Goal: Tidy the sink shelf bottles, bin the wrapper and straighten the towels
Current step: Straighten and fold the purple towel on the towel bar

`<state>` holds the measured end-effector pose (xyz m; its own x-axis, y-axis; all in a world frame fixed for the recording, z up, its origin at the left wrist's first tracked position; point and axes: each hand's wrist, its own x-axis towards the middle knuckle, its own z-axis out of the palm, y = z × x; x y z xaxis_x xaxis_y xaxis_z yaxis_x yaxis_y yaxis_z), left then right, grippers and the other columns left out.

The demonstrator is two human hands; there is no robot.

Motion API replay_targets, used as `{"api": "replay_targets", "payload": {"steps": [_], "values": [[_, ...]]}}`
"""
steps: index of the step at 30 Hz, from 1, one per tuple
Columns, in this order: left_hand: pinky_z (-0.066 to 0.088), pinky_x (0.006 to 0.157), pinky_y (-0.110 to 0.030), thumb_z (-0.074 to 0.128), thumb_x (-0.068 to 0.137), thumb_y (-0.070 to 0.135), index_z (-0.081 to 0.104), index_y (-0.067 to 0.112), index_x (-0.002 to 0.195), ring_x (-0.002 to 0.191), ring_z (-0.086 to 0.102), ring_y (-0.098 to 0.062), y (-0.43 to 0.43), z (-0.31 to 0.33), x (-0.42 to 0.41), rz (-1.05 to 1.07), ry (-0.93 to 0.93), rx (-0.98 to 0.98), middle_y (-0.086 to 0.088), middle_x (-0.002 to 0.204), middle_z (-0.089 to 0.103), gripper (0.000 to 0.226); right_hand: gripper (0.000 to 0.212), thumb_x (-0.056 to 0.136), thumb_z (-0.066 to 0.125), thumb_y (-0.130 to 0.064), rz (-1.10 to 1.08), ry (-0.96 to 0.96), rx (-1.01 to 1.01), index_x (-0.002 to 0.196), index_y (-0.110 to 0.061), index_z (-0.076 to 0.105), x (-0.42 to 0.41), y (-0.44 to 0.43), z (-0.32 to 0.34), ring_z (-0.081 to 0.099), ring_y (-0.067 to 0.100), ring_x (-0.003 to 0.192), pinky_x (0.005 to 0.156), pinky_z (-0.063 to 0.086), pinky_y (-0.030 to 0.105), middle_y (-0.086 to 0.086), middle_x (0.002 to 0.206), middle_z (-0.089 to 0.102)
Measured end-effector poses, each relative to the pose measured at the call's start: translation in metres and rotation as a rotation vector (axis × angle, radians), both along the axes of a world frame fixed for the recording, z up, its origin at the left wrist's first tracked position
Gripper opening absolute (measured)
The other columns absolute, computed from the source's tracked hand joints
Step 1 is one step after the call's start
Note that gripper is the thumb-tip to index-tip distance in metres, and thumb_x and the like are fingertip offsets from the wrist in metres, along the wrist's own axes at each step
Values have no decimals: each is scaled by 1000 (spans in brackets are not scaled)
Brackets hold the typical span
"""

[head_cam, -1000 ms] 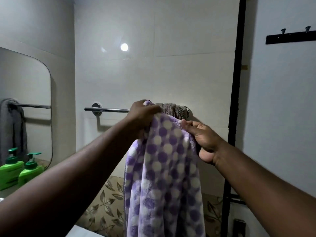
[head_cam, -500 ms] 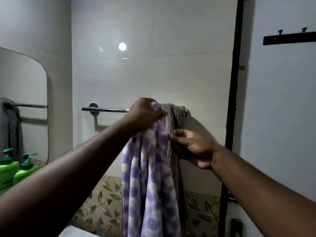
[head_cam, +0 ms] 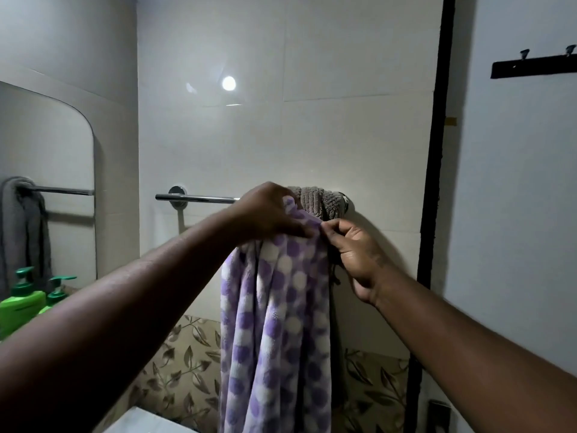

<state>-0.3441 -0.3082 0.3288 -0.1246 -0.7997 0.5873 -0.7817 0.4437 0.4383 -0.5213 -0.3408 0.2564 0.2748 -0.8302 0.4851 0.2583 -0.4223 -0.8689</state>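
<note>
Head view — our right hand (head_cam: 356,254) has risen to pinch the purple towel's (head_cam: 278,323) edge beside our clamped left hand (head_cam: 268,214) — straightening underway.

pale tiled wall (head_cam: 327,135) | leaf-pattern border (head_cam: 184,367) | mirror (head_cam: 46,170) left

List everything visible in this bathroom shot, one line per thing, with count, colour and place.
spotted towel: 1, purple and white, hanging from the right part of the rail
ribbed towel: 1, grey-brown, bunched on the rail's right end
towel rail: 1, chrome, on the back wall
mirror: 1, on the left wall, reflecting a grey towel and rail
pump bottles: 2, green, lower left by the mirror; one may be a reflection
hook rack: 1, black, upper right wall
leaf-pattern tiles: a band, beige-brown, low on the back wall
left hand: 1, gripping the spotted towel at the rail
right hand: 1, pinching the spotted towel's right edge
</note>
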Motion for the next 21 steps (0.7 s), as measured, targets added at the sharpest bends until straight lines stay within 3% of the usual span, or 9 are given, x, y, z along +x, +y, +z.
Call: {"api": "replay_targets", "payload": {"steps": [2, 5, 8, 11, 12, 14, 16, 18, 21], "values": [[42, 57, -24, 91, 71, 38, 73, 5, 89, 61, 48, -7, -1, -4, -4, -6, 6, 45, 6, 67, 59, 41, 17, 104, 52, -18, 4, -9, 7, 91, -15, 62, 3, 1, 3, 59, 15, 73, 62, 52, 21, 10, 89, 68], [40, 59, -22, 81, 83, 22, 65, 9, 75, 60, 46, -5, -3, -7, -11, -120, 292, 53, 10, 63, 53, 22, 15, 104, 54, -22, 94, -74, 55, 105, -10, 63, 5, 2, 4, 64, 23, 89, 80, 56, 35, 17, 103, 70], [40, 65, -28, 72, 89, 21, 59, 18, 69, 66, 48, -16, -8, -8, -13, -132, 597, 7, 0, 68, 52, 24, 16, 96, 63, -25, 161, -43, 90, 102, -11, 64, -3, 3, -2, 67, 24, 85, 78, 60, 38, 19, 105, 71], [34, 45, -18, 77, 88, 24, 53, 20, 68, 54, 41, -16, -9, -5, -3, -122, 859, -34, -6, 65, 50, 32, 18, 90, 68, -27, 192, 20, 150, 95, -9, 66, -11, 3, -11, 70, 23, 77, 74, 62, 37, 17, 96, 74], [31, 41, -16, 80, 85, 25, 56, 17, 72, 55, 40, -16, -8, -4, 2, -121, 868, -21, -10, 69, 51, 30, 17, 91, 67, -25, 187, 12, 159, 93, -8, 66, -12, 3, -11, 70, 23, 75, 72, 62, 36, 16, 93, 74], [35, 50, -21, 86, 79, 28, 60, 12, 79, 63, 43, -20, -7, -8, 8, -195, 747, 59, -12, 74, 50, 31, 14, 92, 68, -22, 119, -35, 159, 88, -9, 66, -10, 2, -8, 67, 24, 71, 68, 60, 36, 15, 87, 73], [33, 59, -30, 89, 74, 37, 53, 20, 67, 65, 39, -22, -6, -18, 1, -295, 543, 180, -10, 68, 43, 41, 12, 90, 71, -17, 29, -52, 123, 81, -14, 64, -4, 1, 0, 64, 20, 66, 61, 57, 31, 11, 80, 71], [29, 57, -31, 91, 69, 42, 48, 23, 56, 63, 37, -20, -5, -25, -13, -330, 415, 205, -1, 61, 41, 49, 19, 93, 67, -5, -9, -34, 71, 78, -16, 62, 3, 0, 7, 62, 18, 63, 58, 56, 28, 9, 76, 69], [47, 65, -35, 92, 72, 22, 61, 22, 70, 71, 55, -19, -5, -26, -17, -349, 399, 169, -4, 72, 61, 30, 17, 93, 68, -6, -86, -52, 38, 79, -13, 61, 6, -2, 15, 63, 18, 65, 60, 57, 27, 10, 76, 67]]}}
